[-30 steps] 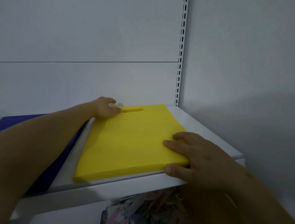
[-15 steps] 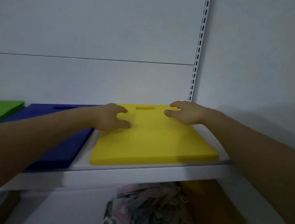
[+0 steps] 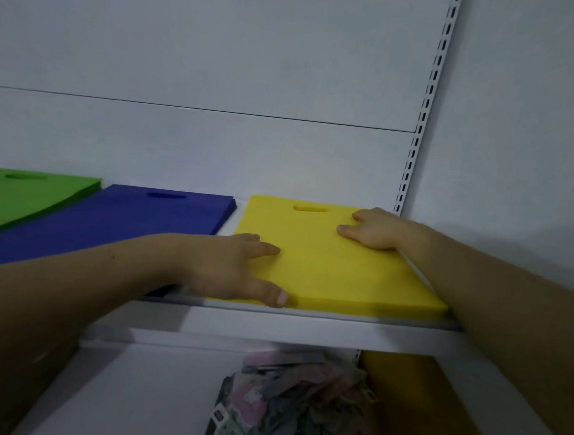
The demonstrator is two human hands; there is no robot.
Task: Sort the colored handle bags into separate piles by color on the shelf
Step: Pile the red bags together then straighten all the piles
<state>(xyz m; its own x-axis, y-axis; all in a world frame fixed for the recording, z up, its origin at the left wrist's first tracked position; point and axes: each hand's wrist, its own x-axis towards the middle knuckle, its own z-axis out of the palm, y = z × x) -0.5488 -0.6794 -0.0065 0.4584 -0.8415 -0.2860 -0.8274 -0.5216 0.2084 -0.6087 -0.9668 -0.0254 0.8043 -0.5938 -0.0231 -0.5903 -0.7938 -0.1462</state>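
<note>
Left hand [image 3: 237, 268], right hand [image 3: 370, 229] flat, fingers relaxed, on yellow bag pile [image 3: 336, 272]; blue pile [image 3: 123, 225], green pile [image 3: 15, 199] alongside on shelf [image 3: 304, 328].

No legible txt, nos., brand or sign anywhere in frame. Only print visible: heap of printed packets [image 3: 294, 406], lower centre. It shows colour patterns, and a small dark tag [image 3: 219, 415] w/ a pale mark sits at its lower-left edge. Both too dim and blurred to read.
</note>
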